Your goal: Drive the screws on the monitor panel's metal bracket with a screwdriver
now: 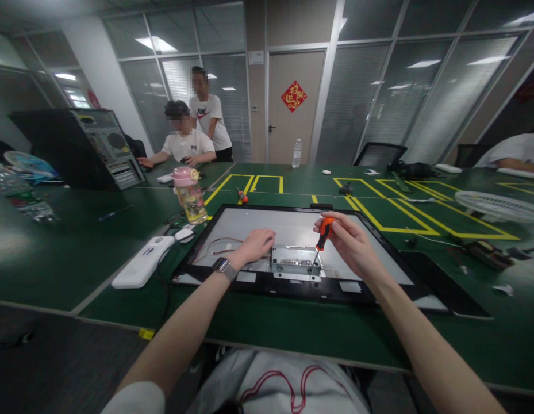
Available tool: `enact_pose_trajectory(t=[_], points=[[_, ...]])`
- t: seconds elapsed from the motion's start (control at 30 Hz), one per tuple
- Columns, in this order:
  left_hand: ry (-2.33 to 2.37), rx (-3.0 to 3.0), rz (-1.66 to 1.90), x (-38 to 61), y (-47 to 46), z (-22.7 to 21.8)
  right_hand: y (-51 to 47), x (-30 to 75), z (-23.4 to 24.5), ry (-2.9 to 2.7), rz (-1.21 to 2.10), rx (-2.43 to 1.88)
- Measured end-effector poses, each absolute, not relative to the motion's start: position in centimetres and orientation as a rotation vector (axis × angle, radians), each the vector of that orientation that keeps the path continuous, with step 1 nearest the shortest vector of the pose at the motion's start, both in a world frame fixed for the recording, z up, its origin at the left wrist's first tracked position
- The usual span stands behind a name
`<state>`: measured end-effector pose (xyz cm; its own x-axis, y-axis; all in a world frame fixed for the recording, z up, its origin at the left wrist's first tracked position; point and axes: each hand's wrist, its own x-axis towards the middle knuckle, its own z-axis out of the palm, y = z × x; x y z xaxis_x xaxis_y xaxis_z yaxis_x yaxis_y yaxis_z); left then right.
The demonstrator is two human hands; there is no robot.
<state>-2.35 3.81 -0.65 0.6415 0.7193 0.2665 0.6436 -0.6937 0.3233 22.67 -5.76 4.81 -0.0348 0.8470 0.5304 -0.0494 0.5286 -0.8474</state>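
A flat display panel (288, 221) with a black frame lies on the green table, its grey-white face up. On its near side sits a silver metal bracket (292, 261). My right hand (346, 236) grips an orange-and-black screwdriver (325, 233), tilted, its shaft reaching down to the bracket's right end. My left hand (256, 245), with a watch on the wrist, has its fingers bent together against the bracket's upper left end; the fingertips are partly hidden. Thin brown wires (219, 247) run over the panel left of this hand.
A white power bank-like case (143, 261) and a pink-lidded bottle (189, 198) stand left of the panel. A black computer tower (77, 146) is farther left. At right lie a dark flat slab (443, 282) and a white racket-like object (502, 204). Several people are around the table.
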Motion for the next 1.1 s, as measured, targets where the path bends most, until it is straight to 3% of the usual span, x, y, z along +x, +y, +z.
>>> enact_pose_trajectory(t=[0.53, 1.1], points=[[1.129, 2.650, 0.550, -2.24, 3.64, -0.46, -5.76, 22.57, 4.64, -1.399, 0.844, -0.746], [1.137, 2.661, 0.546, -2.24, 3.83, -0.62, -5.85, 22.64, 4.87, -1.351, 1.079, -0.667]])
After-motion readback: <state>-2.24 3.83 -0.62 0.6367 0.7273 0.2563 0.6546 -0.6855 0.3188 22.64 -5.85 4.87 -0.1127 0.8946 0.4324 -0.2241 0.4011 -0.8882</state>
